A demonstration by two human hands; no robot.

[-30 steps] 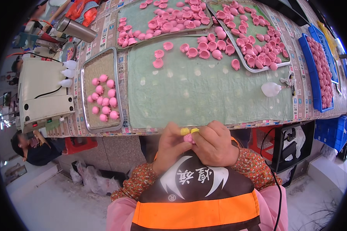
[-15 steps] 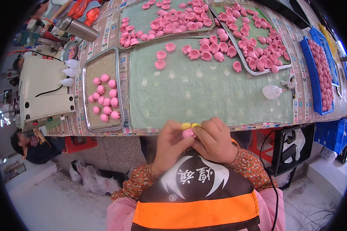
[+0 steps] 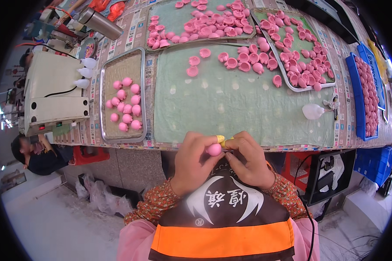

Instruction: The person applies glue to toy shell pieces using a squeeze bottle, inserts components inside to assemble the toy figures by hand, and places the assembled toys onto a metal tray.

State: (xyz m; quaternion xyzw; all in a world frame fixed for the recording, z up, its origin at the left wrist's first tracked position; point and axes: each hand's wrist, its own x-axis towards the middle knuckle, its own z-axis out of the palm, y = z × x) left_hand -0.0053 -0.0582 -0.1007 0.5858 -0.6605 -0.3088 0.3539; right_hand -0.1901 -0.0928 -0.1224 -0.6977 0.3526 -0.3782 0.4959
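My left hand (image 3: 190, 167) pinches a small pink ball (image 3: 214, 150) between thumb and forefinger, just off the table's near edge. Close on its right is my right hand (image 3: 251, 167), its thumb and forefinger a little apart with nothing visible between them. Yellow coverings wrap the forefinger tips, which meet or nearly meet above the ball. On the green cloth (image 3: 248, 113) beyond lie loose pink hollow half-shells (image 3: 244, 66). At its right part rests a white squeeze bottle (image 3: 312, 112). Several whole pink balls (image 3: 127, 108) sit in a metal-rimmed tray (image 3: 122, 65) on the left.
More half-shells fill a far board (image 3: 172, 19) and a right-hand tray (image 3: 263, 41). A blue crate (image 3: 357, 93) of pink pieces stands far right. To the left are a beige machine (image 3: 59, 87), white bottles (image 3: 86, 72) and a steel flask (image 3: 101, 24). Another person (image 3: 41, 154) sits lower left.
My right hand has drawn slightly away from the ball and its fingers have parted. The ball, still in my left hand, now shows a smooth round side. The whole view has shifted a little.
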